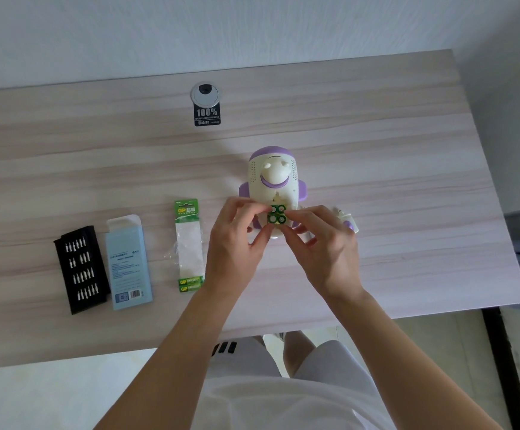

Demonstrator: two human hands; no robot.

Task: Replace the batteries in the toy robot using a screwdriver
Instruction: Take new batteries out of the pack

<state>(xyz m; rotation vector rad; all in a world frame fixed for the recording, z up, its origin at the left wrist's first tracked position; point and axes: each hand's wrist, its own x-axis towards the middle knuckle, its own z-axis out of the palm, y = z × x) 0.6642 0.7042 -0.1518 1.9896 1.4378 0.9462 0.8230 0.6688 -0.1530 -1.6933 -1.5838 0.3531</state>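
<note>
A white and purple toy robot (272, 178) lies on the wooden table (407, 181), its head pointing away from me. In front of it I hold a block of green batteries (276, 215) end-on, their round metal ends facing the camera. My left hand (237, 240) pinches the block from the left and my right hand (320, 243) pinches it from the right. A small white part (347, 220) with a purple knob lies just right of my right hand. No screwdriver is visible.
A green battery card (188, 243) with opened plastic lies left of my hands. Further left are a light blue box (128, 262) and a black bit tray (80, 268) holding several bits. A cable grommet (205, 94) with a black sticker sits at the back.
</note>
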